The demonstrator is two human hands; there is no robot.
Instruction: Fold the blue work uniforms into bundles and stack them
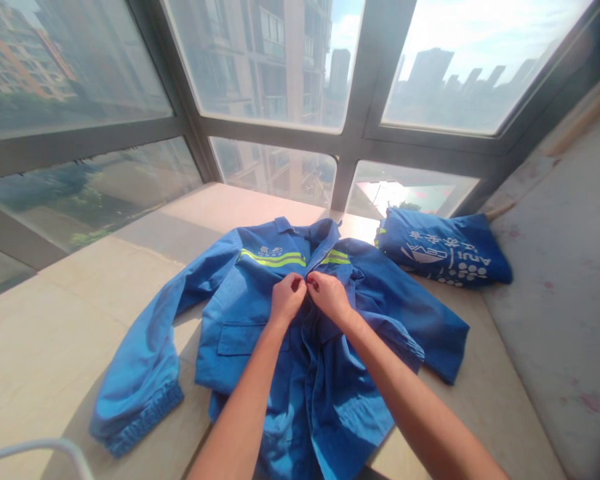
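A blue work jacket (250, 293) with yellow-green reflective stripes lies spread on the pale sill, collar toward the window. Its left-side sleeve stretches out to an elastic cuff. At the jacket's front opening, just below the stripes, my left hand (287, 297) pinches the front edge. My right hand (327, 293) is closed on the opposite front edge, almost touching the left. Whatever fastener may lie between the fingertips is too small to make out.
A folded blue garment (445, 250) with white print lies at the back right, near the wall (570, 280). Grey window frames (275, 137) border the stone sill (35, 347). A white curved tube or cable (45, 443) enters at the lower left.
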